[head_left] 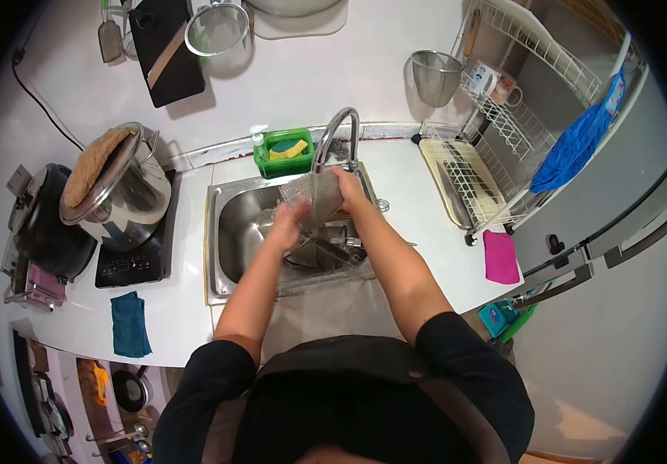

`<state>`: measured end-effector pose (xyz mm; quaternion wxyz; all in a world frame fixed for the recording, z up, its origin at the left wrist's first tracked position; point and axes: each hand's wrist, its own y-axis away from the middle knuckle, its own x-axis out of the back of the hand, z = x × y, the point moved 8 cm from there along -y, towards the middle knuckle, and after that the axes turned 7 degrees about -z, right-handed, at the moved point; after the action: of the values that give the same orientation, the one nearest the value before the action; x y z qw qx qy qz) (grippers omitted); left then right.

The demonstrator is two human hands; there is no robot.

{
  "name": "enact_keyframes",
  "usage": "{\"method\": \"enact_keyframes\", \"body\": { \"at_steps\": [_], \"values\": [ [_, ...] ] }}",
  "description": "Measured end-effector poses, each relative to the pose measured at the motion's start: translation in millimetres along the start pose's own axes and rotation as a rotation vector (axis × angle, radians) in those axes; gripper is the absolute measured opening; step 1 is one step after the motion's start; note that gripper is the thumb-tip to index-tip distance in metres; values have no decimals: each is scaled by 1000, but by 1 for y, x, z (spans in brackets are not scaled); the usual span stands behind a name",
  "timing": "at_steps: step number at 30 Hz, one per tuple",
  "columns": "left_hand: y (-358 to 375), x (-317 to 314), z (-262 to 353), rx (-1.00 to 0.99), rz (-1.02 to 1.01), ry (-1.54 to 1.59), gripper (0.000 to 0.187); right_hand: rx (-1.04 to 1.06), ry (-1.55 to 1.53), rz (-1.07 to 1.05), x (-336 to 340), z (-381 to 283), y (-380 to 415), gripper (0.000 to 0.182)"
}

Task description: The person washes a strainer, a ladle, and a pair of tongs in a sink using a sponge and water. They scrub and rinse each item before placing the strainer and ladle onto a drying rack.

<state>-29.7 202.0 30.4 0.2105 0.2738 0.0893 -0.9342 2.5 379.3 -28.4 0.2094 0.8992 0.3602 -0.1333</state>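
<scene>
Over the sink, a grey mesh strainer [322, 197] is tilted on its side beneath the curved faucet [339, 124]. My right hand [346, 188] grips its right end, fingers wrapped round the far side. Close against the strainer's near left side is my left hand [290, 223], smeared by motion, its fingers not clear. Water appears to run down over the mesh. Below both hands, the steel sink [234, 240] holds several metal utensils and a dark angular piece [325, 254].
A green caddy [283, 165] with a sponge [288, 149] stands behind the sink. Left are a large lidded pot [128, 205] on an induction cooker [136, 267] and a teal cloth [130, 325]. A wire rack [469, 174] and pink cloth [501, 257] are right.
</scene>
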Motion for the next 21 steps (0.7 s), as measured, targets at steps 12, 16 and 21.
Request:
{"method": "enact_keyframes", "body": {
  "at_steps": [12,16,21],
  "values": [
    [-9,70,-25,-6,503,310,40,1421,1654,-113,-143,-71,168,24],
    [-6,80,-19,165,573,91,38,1002,1166,44,-107,-88,131,18],
    [-11,81,-50,282,545,114,35,1109,1830,-206,-144,-58,159,20]
  ]
}}
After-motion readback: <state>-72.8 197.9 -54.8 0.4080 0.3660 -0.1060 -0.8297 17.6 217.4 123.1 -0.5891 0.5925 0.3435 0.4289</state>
